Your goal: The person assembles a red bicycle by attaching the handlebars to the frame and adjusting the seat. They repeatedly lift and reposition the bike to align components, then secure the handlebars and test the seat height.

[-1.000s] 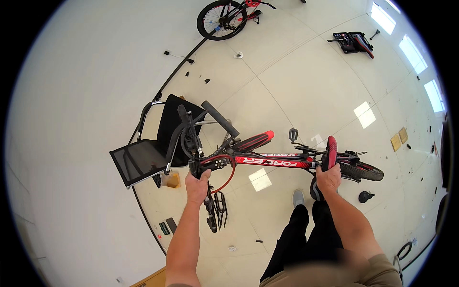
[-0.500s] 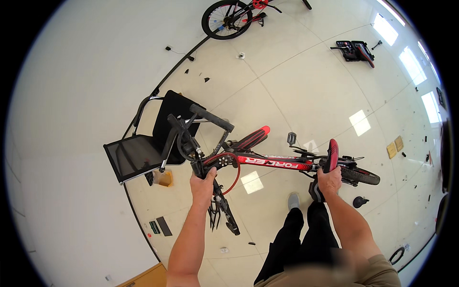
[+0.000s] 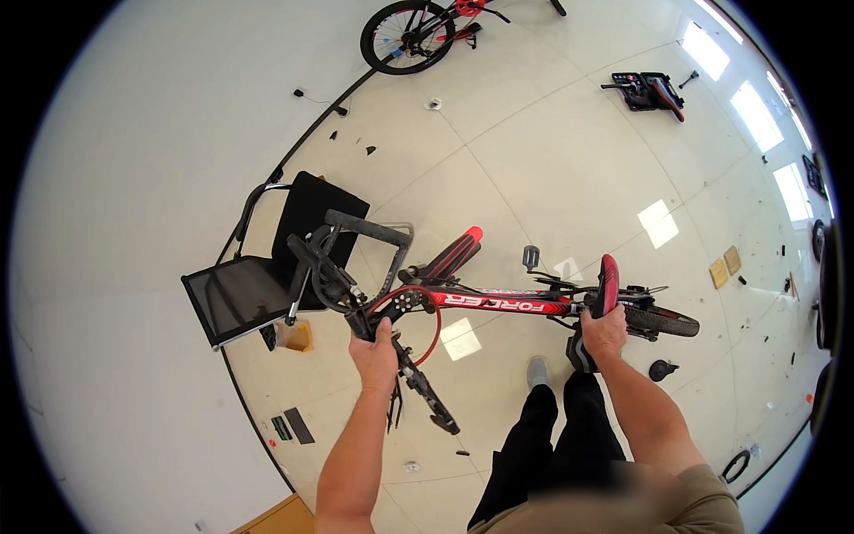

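Observation:
A red and black bicycle (image 3: 498, 303) stretches across in front of me, handlebar to the left and rear wheel (image 3: 673, 322) to the right. My left hand (image 3: 374, 358) is wrapped round the front of its frame, just below the black handlebar (image 3: 369, 224). Down beside that hand slants the black front fork (image 3: 430, 398), with no wheel showing in it. My right hand (image 3: 604, 333) grips the red and black saddle (image 3: 608, 283) at its near end; the fingers underneath are hidden. A red cable loops near my left hand.
A black mesh chair (image 3: 240, 298) stands by the wall, close behind the handlebar. A second bicycle (image 3: 407, 37) rests at the far wall. An open black tool case (image 3: 642, 91) lies on the floor at far right. Small parts and yellowish pads (image 3: 725, 262) are scattered to the right.
The handlebar has turned and swung left, closer to the chair, and the fork's lower end has shifted right. Both hands keep their hold; the whole view has slid slightly.

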`<action>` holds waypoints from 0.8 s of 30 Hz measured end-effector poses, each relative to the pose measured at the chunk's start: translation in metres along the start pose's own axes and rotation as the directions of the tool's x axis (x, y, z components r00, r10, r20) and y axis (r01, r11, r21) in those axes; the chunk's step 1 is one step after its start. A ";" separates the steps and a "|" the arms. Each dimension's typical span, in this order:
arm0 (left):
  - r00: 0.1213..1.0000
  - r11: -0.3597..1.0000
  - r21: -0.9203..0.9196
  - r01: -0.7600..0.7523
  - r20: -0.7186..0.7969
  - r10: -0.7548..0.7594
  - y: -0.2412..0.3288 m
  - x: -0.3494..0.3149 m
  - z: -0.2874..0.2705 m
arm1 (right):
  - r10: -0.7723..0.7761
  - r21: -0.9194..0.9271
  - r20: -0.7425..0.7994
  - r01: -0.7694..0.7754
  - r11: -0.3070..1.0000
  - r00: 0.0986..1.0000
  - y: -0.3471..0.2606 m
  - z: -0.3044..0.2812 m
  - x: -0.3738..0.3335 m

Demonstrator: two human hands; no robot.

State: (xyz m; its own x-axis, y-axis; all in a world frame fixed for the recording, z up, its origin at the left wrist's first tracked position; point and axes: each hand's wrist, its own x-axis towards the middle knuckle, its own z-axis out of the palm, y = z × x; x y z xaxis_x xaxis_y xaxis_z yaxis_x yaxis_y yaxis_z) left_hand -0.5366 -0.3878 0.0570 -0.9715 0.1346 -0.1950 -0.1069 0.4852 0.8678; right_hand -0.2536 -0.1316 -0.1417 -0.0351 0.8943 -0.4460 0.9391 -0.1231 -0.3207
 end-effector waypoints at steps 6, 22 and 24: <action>0.976 0.938 0.333 -0.094 0.217 0.021 0.017 0.035 -0.048 | -0.041 0.059 -0.014 0.042 0.997 0.999 0.000 0.013 -0.007; 0.741 0.801 0.493 -0.340 0.664 -0.095 0.108 0.114 -0.014 | 0.012 0.227 -0.125 0.016 0.974 0.992 0.003 0.000 -0.028; 0.751 0.802 0.494 -0.337 0.654 -0.087 0.100 0.115 -0.019 | -0.007 0.202 -0.123 0.032 0.979 0.992 0.004 -0.002 -0.027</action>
State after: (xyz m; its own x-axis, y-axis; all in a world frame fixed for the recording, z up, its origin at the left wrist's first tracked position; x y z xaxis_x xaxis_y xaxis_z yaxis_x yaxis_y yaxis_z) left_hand -0.6632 -0.3401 0.1298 -0.5824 0.6240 -0.5209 0.3458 0.7702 0.5360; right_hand -0.2486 -0.1557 -0.1295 0.0004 0.9413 -0.3376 0.8490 -0.1787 -0.4973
